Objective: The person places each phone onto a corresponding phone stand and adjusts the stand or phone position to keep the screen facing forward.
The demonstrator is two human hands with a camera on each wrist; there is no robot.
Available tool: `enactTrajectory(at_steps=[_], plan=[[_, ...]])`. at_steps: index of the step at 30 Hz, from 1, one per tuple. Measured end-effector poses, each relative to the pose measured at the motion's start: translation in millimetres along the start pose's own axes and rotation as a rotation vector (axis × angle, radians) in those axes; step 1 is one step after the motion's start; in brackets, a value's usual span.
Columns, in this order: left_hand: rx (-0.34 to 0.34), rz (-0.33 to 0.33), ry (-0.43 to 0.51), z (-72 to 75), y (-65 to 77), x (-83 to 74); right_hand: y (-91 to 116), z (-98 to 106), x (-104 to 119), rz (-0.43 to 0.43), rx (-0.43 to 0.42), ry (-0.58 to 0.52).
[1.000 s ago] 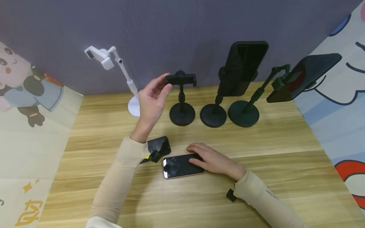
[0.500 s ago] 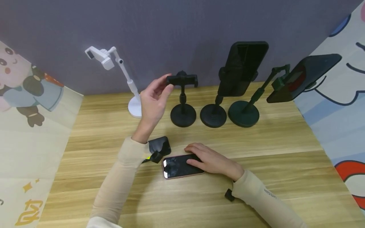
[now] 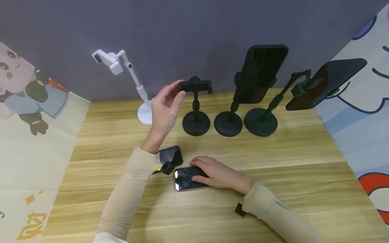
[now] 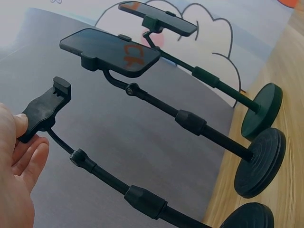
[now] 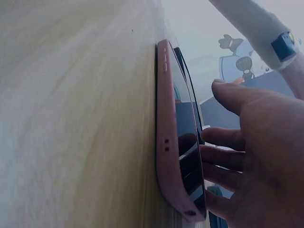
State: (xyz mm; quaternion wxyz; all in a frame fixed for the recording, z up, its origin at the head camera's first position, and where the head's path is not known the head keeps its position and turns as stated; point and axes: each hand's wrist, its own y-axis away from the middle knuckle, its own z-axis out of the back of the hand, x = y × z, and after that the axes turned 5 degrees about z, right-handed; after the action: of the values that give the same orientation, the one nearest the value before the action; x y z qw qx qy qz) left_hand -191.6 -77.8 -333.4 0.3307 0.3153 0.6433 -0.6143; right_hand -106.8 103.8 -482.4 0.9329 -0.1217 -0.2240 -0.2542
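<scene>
My left hand (image 3: 165, 108) pinches the left end of the clamp on a black phone stand (image 3: 196, 108). In the left wrist view that phone holder (image 4: 47, 107) has nothing in it, and the thumb and fingers lie on either side of its end. A phone with a pink edge (image 3: 183, 179) lies screen up on the table. Over its right half is my right hand (image 3: 217, 173), fingers spread toward the far edge. From the right wrist, the pink phone (image 5: 167, 128) is flat on the wood, with the thumb raised off the screen; whether the fingertips touch it is unclear.
A second dark phone (image 3: 171, 155) lies by the left wrist. To the left stands a white phone stand (image 3: 133, 76). On the right, a black phone (image 3: 259, 74) and another phone (image 3: 326, 84) sit in a black and a green stand. A grey wall (image 3: 194, 33) rises behind.
My right hand has slid left along the phone, covering more of its screen. The left hand and the black stand shifted slightly right, then stayed nearly still.
</scene>
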Motion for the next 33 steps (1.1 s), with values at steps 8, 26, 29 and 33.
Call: enactTrajectory(at_steps=[8,26,29,33], plan=[[0.011,-0.037,0.02,3.6,-2.0,18.2,-7.6,-6.5,11.4,-0.016,0.035,0.071],[0.01,-0.007,0.001,0.7,-0.3,0.9,-17.8,-12.9,21.1,-0.045,0.072,0.15],[0.025,-0.011,-0.007,0.8,-0.6,-7.0,-18.8,-13.5,21.8,-0.039,0.069,0.165],[0.041,0.001,-0.007,1.6,-0.7,-9.8,-19.9,-14.6,22.6,-0.045,0.072,0.18]])
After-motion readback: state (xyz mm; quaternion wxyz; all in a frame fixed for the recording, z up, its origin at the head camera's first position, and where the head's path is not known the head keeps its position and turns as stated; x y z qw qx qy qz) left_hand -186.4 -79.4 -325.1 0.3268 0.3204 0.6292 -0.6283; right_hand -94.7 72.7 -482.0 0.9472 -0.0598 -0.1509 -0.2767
